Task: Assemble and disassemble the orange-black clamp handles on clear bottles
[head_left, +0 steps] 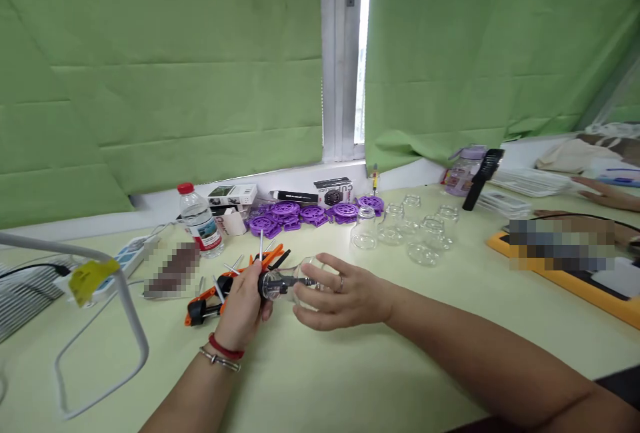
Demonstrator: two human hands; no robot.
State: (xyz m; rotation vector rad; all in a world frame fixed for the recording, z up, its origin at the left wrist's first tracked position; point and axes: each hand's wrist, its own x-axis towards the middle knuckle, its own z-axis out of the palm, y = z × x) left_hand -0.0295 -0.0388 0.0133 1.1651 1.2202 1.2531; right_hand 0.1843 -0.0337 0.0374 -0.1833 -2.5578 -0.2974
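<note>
In the middle of the view, my left hand (243, 305) is wrapped round a black cap-like part with a thin metal rod standing up beside it. My right hand (334, 292) curls its fingers round a clear glass vessel (299, 281) lying sideways, its neck against the black part. A dark stem shows inside the glass. Behind and left of my left hand lie orange and black parts (203, 306) with metal rods. Several clear glass vessels (391, 226) stand on the table, beyond my right hand.
Purple wheel-like parts (285, 212) lie along the wall. A red-capped bottle (200, 223), boxes (233, 194) and a power strip (131, 256) are at the left. At the right are a black brush (483, 178), an orange-edged case (565, 276) and another person's hand (607, 193).
</note>
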